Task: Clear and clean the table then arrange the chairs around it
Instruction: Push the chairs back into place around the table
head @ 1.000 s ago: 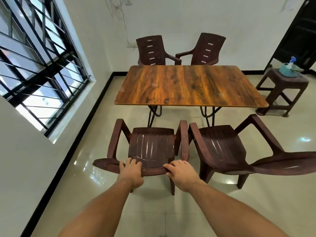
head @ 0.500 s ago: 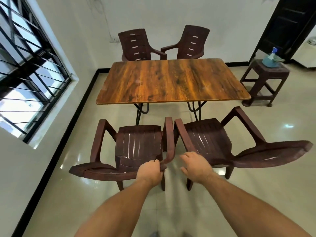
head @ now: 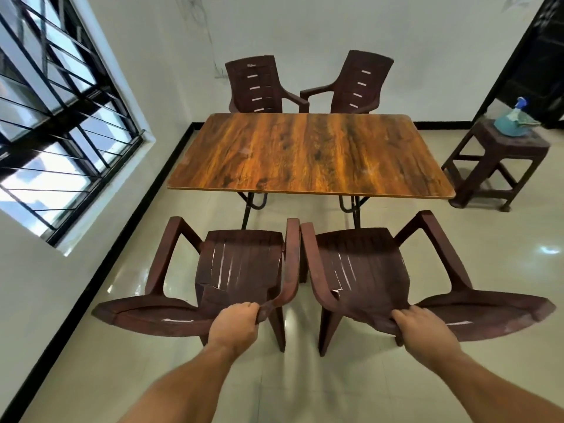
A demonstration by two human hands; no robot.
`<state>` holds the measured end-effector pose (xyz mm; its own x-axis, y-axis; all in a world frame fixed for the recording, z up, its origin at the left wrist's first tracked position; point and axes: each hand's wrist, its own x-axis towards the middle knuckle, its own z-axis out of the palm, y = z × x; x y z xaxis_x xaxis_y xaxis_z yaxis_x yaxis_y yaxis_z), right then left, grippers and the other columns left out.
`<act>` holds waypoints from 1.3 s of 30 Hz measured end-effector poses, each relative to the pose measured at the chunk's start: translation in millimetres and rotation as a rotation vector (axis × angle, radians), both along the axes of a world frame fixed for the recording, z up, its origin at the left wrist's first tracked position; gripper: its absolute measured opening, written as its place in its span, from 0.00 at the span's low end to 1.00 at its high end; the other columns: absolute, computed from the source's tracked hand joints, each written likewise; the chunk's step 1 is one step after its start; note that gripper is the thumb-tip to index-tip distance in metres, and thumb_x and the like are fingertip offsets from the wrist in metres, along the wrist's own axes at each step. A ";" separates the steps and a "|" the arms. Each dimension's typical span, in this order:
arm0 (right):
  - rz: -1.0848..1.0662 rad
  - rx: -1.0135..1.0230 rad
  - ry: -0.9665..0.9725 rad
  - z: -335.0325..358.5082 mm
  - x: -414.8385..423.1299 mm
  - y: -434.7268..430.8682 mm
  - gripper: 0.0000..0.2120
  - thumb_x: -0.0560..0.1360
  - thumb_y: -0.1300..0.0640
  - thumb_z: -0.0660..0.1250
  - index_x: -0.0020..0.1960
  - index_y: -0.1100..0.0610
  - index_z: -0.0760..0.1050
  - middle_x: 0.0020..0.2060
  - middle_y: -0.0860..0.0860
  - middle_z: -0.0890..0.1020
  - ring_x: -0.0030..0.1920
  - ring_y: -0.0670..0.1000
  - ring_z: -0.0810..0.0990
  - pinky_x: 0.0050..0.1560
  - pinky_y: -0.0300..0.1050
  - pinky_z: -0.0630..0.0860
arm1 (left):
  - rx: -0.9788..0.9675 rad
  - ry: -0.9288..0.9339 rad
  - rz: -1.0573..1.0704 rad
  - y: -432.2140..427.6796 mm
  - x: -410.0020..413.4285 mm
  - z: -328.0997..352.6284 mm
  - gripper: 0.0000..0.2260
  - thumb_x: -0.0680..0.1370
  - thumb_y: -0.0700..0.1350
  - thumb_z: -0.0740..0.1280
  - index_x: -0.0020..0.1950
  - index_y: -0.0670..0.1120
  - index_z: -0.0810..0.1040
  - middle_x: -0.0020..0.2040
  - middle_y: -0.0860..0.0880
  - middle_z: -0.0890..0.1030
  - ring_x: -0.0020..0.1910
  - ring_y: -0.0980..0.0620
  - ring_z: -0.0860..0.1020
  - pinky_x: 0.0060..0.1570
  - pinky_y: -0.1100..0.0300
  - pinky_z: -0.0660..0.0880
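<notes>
A wooden table with a bare top stands in the middle of the room. Two brown plastic chairs sit side by side at its near edge, facing it. My left hand grips the top right corner of the near left chair backrest. My right hand holds the backrest top of the near right chair. Their inner armrests almost touch. Two more brown chairs, the far left chair and the far right chair, stand at the far side against the wall.
A brown stool stands right of the table with a blue spray bottle and cloth on it. A barred window fills the left wall. A dark doorway is at the far right. The tiled floor lies under my arms.
Both hands left the middle of the left chair's backrest. My left hand slid to its right corner, and my right hand crossed over and took hold of the right chair's backrest.
</notes>
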<state>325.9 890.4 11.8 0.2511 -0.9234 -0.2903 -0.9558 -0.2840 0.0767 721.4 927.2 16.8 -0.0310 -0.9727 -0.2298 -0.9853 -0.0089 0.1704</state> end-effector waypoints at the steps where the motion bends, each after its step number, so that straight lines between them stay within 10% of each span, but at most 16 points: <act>1: 0.006 -0.009 -0.002 -1.3 10.7 -2.6 0.10 0.70 0.61 0.62 0.47 0.50 0.76 0.40 0.48 0.82 0.47 0.55 0.79 0.47 0.50 0.73 | -0.008 0.008 0.003 -3.9 -7.6 1.2 0.10 0.83 0.49 0.58 0.57 0.48 0.77 0.55 0.49 0.82 0.53 0.44 0.80 0.51 0.49 0.73; 14: 0.008 -0.008 -0.077 9.4 46.9 1.8 0.19 0.78 0.62 0.55 0.65 0.50 0.73 0.56 0.49 0.81 0.58 0.55 0.74 0.58 0.48 0.68 | -0.043 0.064 -0.029 -13.3 -26.7 0.4 0.09 0.82 0.48 0.59 0.56 0.50 0.78 0.53 0.51 0.83 0.51 0.46 0.81 0.52 0.51 0.75; 39: 0.014 0.030 -0.202 12.0 53.0 35.6 0.19 0.78 0.62 0.56 0.64 0.48 0.73 0.58 0.46 0.80 0.58 0.52 0.77 0.59 0.48 0.73 | -0.031 0.073 -0.066 16.0 -17.5 2.4 0.09 0.81 0.46 0.60 0.56 0.49 0.78 0.52 0.50 0.83 0.50 0.46 0.81 0.51 0.50 0.76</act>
